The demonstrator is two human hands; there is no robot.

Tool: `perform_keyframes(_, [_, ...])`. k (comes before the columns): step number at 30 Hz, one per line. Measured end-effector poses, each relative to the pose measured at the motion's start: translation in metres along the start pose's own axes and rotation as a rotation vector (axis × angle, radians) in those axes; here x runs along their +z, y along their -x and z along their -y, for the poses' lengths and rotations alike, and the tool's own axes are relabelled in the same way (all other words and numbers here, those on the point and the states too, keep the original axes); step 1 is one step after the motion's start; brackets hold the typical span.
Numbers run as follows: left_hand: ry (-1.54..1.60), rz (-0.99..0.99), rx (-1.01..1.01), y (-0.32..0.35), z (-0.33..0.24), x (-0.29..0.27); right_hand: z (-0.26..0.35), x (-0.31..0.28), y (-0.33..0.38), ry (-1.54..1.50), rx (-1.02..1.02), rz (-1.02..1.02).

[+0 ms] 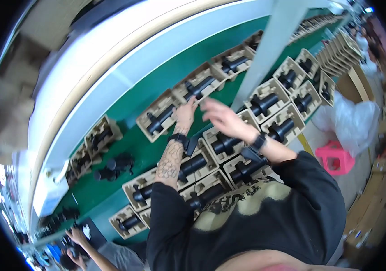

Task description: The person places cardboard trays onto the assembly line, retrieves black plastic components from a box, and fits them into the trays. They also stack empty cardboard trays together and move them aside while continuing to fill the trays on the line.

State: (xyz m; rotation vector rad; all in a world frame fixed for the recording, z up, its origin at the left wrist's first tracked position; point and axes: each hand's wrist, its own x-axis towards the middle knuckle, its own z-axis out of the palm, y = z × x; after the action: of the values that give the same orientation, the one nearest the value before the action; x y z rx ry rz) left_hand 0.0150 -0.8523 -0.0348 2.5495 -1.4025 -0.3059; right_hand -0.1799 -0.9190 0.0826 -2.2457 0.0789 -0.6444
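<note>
Reaching with the left hand (184,115), fingertips near one end of a dark, cylindrical device (200,86) with stubby projections, lying lengthwise in a tan moulded tray (219,86); cannot tell whether gripping. Just beside, the right hand (221,118), blurred, fingers loosely spread. Around both, bare green bench (150,156) running between two rows of trays (145,131), with a pale post (272,49) crossing close on the right. Farther out, bold lettering (239,198) and a pale drip-shaped print (213,221) on the black shirt (283,230).

A grey post (270,49) stands at a green worktop (123,105), a pink stool (340,156) on the floor (360,174).
</note>
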Motion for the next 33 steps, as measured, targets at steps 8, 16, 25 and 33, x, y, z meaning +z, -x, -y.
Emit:
perform_keyframes(8, [-0.055, 0.082, 0.059, -0.018, -0.028, -0.002, 0.069, -0.165, 0.157, -0.215, 0.421, -0.421])
perform_keyframes(16, [0.329, -0.003, 0.025, 0.059, -0.067, -0.096, -0.001, -0.383, 0.264, -0.279, 0.531, -0.954])
perform_keyframes(25, [0.499, 0.057, 0.231, 0.163, -0.359, 0.048, -0.172, -0.344, 0.227, -0.413, 0.458, -0.706])
perform_keyframes(33, [-0.144, 0.098, 0.338, 0.172, -0.4, 0.104, -0.088, -0.236, 0.311, -1.058, 0.605, 0.403])
